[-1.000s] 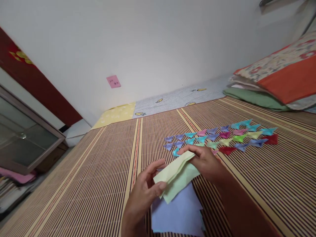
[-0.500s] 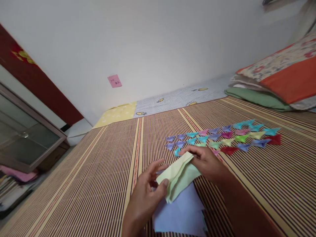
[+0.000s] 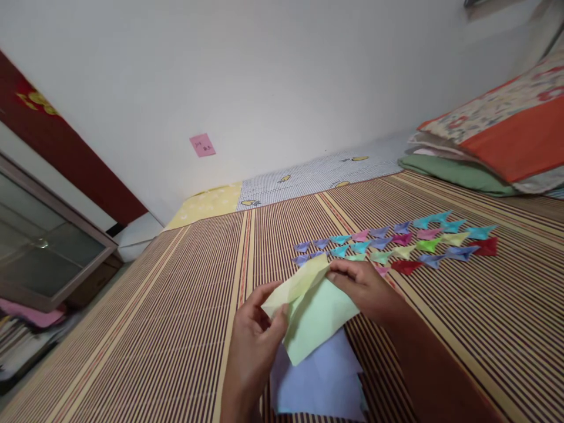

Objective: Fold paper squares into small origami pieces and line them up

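Note:
A pale green sheet of paper (image 3: 324, 314), creased and partly folded, is held up between both hands. My left hand (image 3: 255, 341) pinches its left corner between thumb and fingers. On the opposite side, my right hand (image 3: 363, 288) grips the upper right edge with the fingers closed. Beneath the sheet lies a stack of blue-violet paper (image 3: 319, 382) on the striped mat (image 3: 185, 329). Beyond the hands, several small folded paper shapes (image 3: 403, 239) in blue, turquoise, pink, green, yellow and red sit in rows. The green sheet and right hand hide part of the nearest row.
Folded bedding (image 3: 506, 129) is piled at the right. Along the wall runs a patterned cloth (image 3: 299, 176) with a yellow part. A pink note (image 3: 202, 145) is stuck on the wall. At the left stands a glass-fronted cabinet (image 3: 48, 235).
The green sheet has opened out wider, its upper flap lifting away from the lower part. My left hand has moved slightly left with its corner, its fingers closing more on the paper.

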A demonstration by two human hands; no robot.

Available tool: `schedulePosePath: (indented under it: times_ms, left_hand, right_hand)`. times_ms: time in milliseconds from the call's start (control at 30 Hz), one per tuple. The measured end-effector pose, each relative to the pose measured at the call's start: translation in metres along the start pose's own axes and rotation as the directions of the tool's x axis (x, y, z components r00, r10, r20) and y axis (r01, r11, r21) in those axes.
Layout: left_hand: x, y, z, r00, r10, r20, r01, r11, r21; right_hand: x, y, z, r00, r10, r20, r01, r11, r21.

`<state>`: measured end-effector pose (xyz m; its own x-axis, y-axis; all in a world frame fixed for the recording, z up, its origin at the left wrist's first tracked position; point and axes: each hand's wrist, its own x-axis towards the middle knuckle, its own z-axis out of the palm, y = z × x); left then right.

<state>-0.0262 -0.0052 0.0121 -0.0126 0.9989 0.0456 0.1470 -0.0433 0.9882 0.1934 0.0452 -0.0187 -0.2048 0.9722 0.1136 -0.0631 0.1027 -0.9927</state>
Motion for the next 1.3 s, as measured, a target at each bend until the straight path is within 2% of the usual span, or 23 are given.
schedulePosePath:
  times_ms: [133, 267, 367, 433, 500, 600, 667, 733, 800, 867, 900, 967, 1033, 1100, 1167, 1200, 1233, 1300]
  left_hand:
    - [0.005, -0.004, 0.006, 0.997, -0.077, 0.011, 0.078, 0.976, -0.204]
    - [0.008, -0.010, 0.007, 0.989, -0.139, -0.047, 0.121, 0.953, -0.276]
    - [0.010, -0.015, 0.005, 0.987, -0.152, -0.060, 0.127, 0.943, -0.307]
    - [0.010, -0.017, 0.005, 0.985, -0.157, -0.064, 0.129, 0.939, -0.317]
    - [0.011, -0.018, 0.005, 0.986, -0.156, -0.053, 0.132, 0.939, -0.318]
    - [0.012, -0.016, 0.003, 0.987, -0.153, -0.045, 0.133, 0.943, -0.304]
    - [0.012, -0.016, -0.002, 0.984, -0.165, -0.069, 0.140, 0.952, -0.273]
    - [0.013, -0.018, -0.008, 0.982, -0.176, -0.062, 0.158, 0.962, -0.225]
    - [0.012, -0.022, -0.013, 0.982, -0.186, 0.030, 0.188, 0.967, -0.174]
    - [0.012, -0.027, -0.014, 0.965, -0.206, 0.163, 0.228, 0.965, -0.127]
    - [0.011, -0.029, -0.014, 0.949, -0.222, 0.223, 0.249, 0.963, -0.100]
    - [0.010, -0.031, -0.013, 0.926, -0.243, 0.289, 0.262, 0.965, -0.028]
    - [0.007, -0.027, -0.014, 0.949, -0.206, 0.238, 0.192, 0.978, 0.083]
    - [0.005, -0.019, -0.019, 0.995, -0.082, 0.065, 0.065, 0.971, 0.228]
    - [0.003, -0.010, -0.023, 0.992, 0.018, -0.121, 0.020, 0.950, 0.311]
    - [0.002, -0.006, -0.024, 0.974, 0.067, -0.215, -0.004, 0.959, 0.282]
    - [0.001, -0.003, -0.024, 0.971, 0.078, -0.228, -0.030, 0.978, 0.208]
    - [0.001, 0.001, -0.019, 0.986, 0.065, -0.153, -0.063, 0.998, 0.023]
  right_hand:
    - [0.000, -0.001, 0.001, 1.000, -0.011, -0.012, 0.011, 1.000, -0.008]
    - [0.000, 0.002, 0.003, 0.999, -0.013, 0.030, 0.012, 1.000, 0.013]
    - [0.001, 0.003, 0.005, 1.000, -0.019, -0.015, 0.019, 0.999, -0.028]
    - [0.001, 0.002, 0.006, 0.996, -0.070, -0.064, 0.061, 0.990, -0.130]
    - [0.001, 0.000, 0.006, 0.984, -0.168, -0.056, 0.150, 0.960, -0.237]
    - [0.003, -0.001, 0.003, 0.957, -0.291, -0.026, 0.275, 0.929, -0.247]
    - [0.003, 0.000, -0.002, 0.950, -0.284, -0.127, 0.264, 0.952, -0.157]
    - [0.004, 0.002, -0.011, 0.924, -0.182, -0.336, 0.183, 0.983, -0.029]
    - [0.005, 0.004, -0.020, 0.835, -0.062, -0.547, 0.164, 0.977, 0.139]
    - [0.005, 0.005, -0.026, 0.792, -0.050, -0.608, 0.202, 0.962, 0.185]
    - [0.005, 0.005, -0.027, 0.790, -0.054, -0.611, 0.218, 0.956, 0.196]
    - [0.004, 0.004, -0.026, 0.816, -0.059, -0.575, 0.214, 0.955, 0.206]
    - [0.004, 0.002, -0.022, 0.858, -0.053, -0.511, 0.170, 0.968, 0.186]
    - [0.004, 0.000, -0.017, 0.895, -0.050, -0.444, 0.122, 0.983, 0.136]
    - [0.004, -0.001, -0.012, 0.922, -0.059, -0.384, 0.101, 0.991, 0.092]
    - [0.004, -0.002, -0.009, 0.934, -0.063, -0.352, 0.098, 0.992, 0.082]
    - [0.003, -0.003, -0.007, 0.946, -0.066, -0.316, 0.096, 0.992, 0.080]
    - [0.002, -0.004, -0.001, 0.970, -0.067, -0.234, 0.088, 0.993, 0.082]
